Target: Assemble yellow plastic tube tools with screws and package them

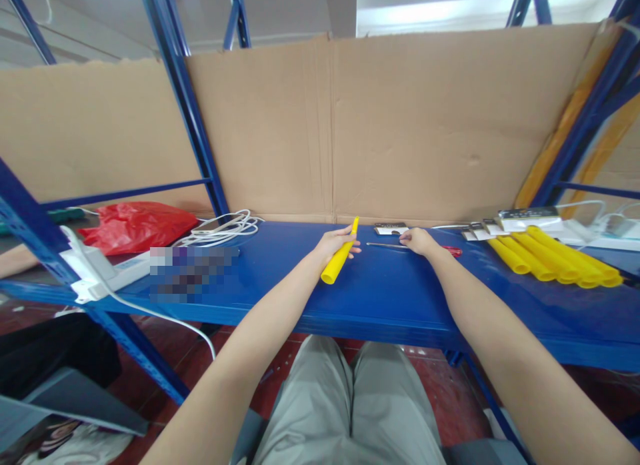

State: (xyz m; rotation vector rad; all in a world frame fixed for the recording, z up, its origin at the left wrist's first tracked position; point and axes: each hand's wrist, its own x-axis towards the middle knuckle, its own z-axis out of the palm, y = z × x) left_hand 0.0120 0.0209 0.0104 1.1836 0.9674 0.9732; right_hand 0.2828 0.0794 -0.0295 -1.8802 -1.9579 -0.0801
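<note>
A yellow tapering tube [337, 264] is in my left hand [341, 244], its wide end pointing toward me and its narrow end up and away. My right hand [419, 240] is closed, thumb and fingertips together; what they pinch, if anything, is too small to make out. Just beyond those fingertips lies a small black-and-white packet [390, 229]. A screwdriver with a red handle [453, 250] lies on the blue shelf, its shaft [383, 244] passing under or beside my right hand.
Several yellow tubes [550, 257] lie in a row at the right, before stacked black-and-white packets [530, 217]. On the left are a red plastic bag [137, 226], a coiled white cable [220, 230] and a white power strip [125, 270]. Cardboard [425, 125] backs the blue shelf [370, 312].
</note>
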